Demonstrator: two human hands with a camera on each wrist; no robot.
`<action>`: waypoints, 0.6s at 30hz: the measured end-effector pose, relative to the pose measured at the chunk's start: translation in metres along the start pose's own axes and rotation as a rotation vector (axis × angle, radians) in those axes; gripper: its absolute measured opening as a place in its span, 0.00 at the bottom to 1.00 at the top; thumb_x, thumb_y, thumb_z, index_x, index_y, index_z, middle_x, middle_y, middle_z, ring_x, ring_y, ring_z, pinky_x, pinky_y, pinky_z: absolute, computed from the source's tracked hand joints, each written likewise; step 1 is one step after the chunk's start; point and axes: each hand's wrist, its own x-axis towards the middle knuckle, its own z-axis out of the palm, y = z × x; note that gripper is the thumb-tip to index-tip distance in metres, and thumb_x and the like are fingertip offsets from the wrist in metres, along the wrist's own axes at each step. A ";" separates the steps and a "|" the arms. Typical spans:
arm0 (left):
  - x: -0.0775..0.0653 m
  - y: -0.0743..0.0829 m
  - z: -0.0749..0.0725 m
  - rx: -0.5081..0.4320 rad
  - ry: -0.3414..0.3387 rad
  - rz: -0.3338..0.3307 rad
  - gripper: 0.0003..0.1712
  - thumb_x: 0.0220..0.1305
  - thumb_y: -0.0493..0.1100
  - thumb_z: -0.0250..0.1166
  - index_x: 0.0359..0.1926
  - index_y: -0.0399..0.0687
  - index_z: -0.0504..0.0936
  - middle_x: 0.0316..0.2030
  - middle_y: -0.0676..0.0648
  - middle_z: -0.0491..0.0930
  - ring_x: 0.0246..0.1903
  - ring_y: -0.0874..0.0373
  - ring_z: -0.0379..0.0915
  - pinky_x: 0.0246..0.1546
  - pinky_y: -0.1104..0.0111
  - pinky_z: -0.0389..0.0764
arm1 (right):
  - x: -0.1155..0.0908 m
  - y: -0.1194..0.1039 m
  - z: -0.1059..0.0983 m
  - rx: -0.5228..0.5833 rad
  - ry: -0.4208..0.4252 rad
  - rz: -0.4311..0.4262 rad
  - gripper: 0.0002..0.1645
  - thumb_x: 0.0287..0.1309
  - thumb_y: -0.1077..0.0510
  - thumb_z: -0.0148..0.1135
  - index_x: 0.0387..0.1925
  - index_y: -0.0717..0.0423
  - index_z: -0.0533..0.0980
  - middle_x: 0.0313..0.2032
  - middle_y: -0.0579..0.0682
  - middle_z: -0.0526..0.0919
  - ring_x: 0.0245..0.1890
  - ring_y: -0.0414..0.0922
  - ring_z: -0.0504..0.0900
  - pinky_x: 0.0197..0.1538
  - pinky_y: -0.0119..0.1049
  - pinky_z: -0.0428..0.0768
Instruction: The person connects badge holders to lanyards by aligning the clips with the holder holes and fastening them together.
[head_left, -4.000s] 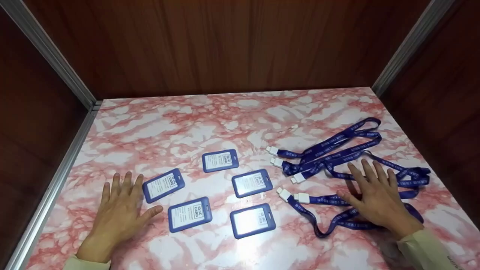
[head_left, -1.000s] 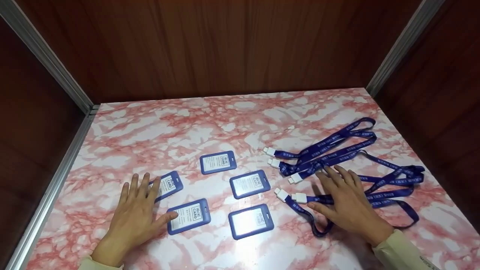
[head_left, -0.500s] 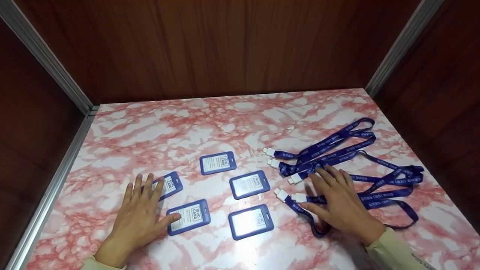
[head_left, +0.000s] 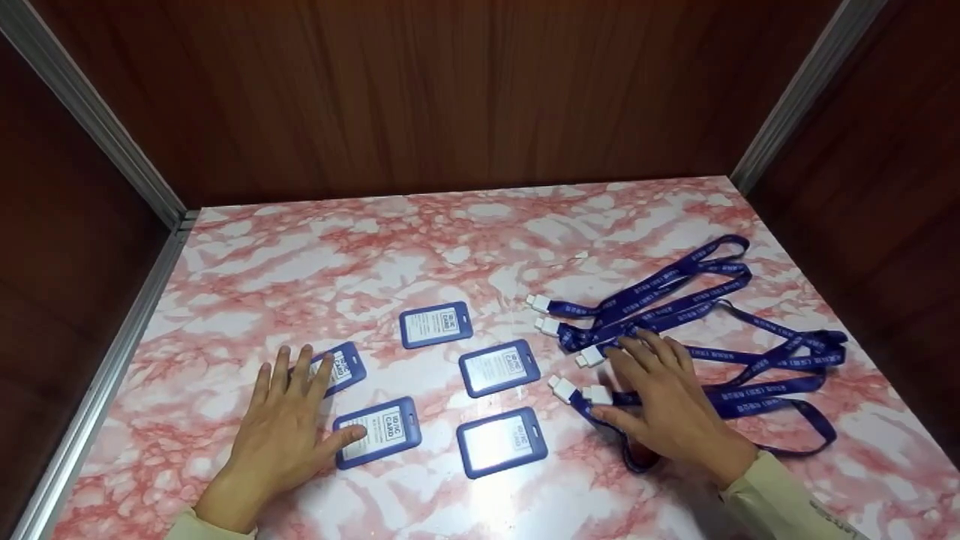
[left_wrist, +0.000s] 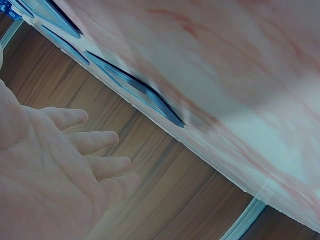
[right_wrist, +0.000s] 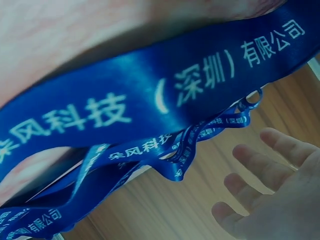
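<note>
My left hand is spread palm down above the left pair of blue badge holders, its fingers overlapping the far-left badge holder and its thumb the near-left badge holder. In the left wrist view the straight fingers hold nothing and stand apart from the table. My right hand hovers with relaxed fingers over the blue printed lanyards. Seen from the right wrist, a lanyard strap crosses close to the camera, while the fingers are bare.
Three more badge holders lie mid-table: one at the back, one at centre and one in front. White lanyard clips point left toward them. Wooden panels wall the marbled table at the back and sides.
Both hands have drifted inward: the left hand rightward over the left badge holders, the right hand leftward over the lanyards toward their clips. Badge holders and lanyards lie as before.
</note>
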 end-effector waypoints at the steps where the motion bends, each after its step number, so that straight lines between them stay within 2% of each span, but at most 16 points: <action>1: 0.000 0.000 0.000 0.002 -0.004 0.000 0.61 0.62 0.78 0.58 0.79 0.37 0.57 0.77 0.29 0.50 0.77 0.29 0.36 0.75 0.39 0.39 | 0.001 -0.001 0.000 0.004 -0.002 -0.001 0.52 0.56 0.24 0.65 0.68 0.56 0.74 0.67 0.62 0.73 0.73 0.64 0.61 0.72 0.67 0.51; 8: 0.001 0.003 0.000 0.019 -0.001 0.006 0.61 0.61 0.79 0.58 0.78 0.38 0.58 0.77 0.29 0.51 0.77 0.29 0.37 0.75 0.39 0.39 | 0.004 -0.005 0.001 0.011 0.011 -0.015 0.51 0.55 0.25 0.67 0.68 0.57 0.74 0.66 0.62 0.75 0.72 0.65 0.62 0.72 0.68 0.51; 18: 0.001 0.008 0.000 0.022 -0.004 0.026 0.61 0.63 0.78 0.57 0.79 0.38 0.57 0.77 0.29 0.51 0.77 0.30 0.37 0.76 0.40 0.39 | 0.005 -0.011 0.007 0.006 0.052 -0.068 0.44 0.56 0.29 0.69 0.61 0.56 0.78 0.62 0.61 0.78 0.70 0.65 0.66 0.70 0.69 0.54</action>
